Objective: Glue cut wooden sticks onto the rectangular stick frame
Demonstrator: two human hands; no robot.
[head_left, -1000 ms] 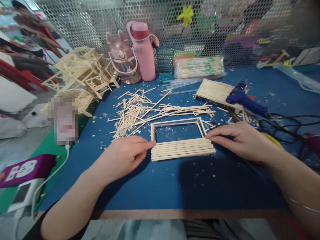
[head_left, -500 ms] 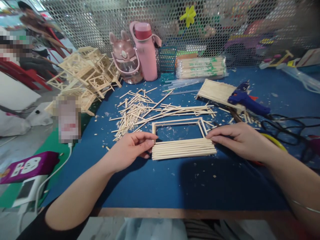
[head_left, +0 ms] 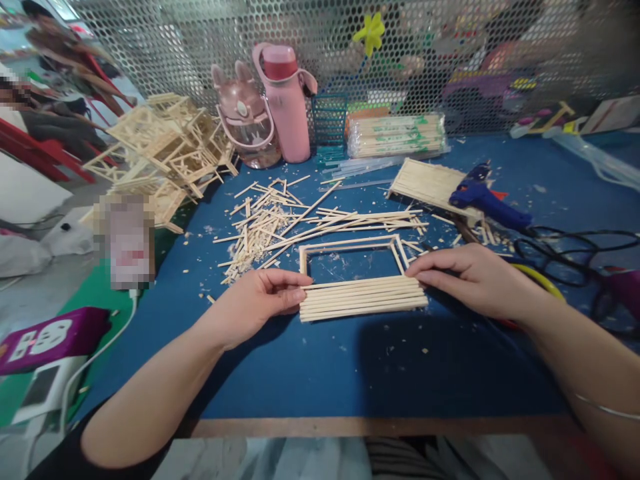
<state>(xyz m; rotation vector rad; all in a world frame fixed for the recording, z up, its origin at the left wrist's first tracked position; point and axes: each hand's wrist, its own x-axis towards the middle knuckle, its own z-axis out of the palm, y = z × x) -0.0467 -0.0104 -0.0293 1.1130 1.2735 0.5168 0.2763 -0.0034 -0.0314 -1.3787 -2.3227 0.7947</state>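
Observation:
A small rectangular frame of wooden sticks [head_left: 345, 247] lies on the blue table, its near part covered by a row of several sticks [head_left: 364, 300] laid side by side. My left hand [head_left: 255, 303] pinches the left end of the row where it meets the frame's side. At the opposite end, the fingertips of my right hand [head_left: 463, 270] close on the frame's right corner and the topmost stick. Both thumbs are bent toward the forefingers. Behind the frame are long loose sticks [head_left: 350, 223] and a heap of short offcuts [head_left: 255, 240].
A blue glue gun [head_left: 487, 197] rests by a finished stick panel [head_left: 430, 185], its black cord [head_left: 550, 247] trailing right. Pink bottles [head_left: 287, 113], wrapped stick bundles [head_left: 397, 135] and a mesh screen stand behind. Wooden stick structures [head_left: 165, 153] and a phone [head_left: 131, 243] are at left.
The whole view has shifted slightly, so things appear a little farther left. Both hands keep the same hold on the stick frame; the fingers of my left hand look a little straighter.

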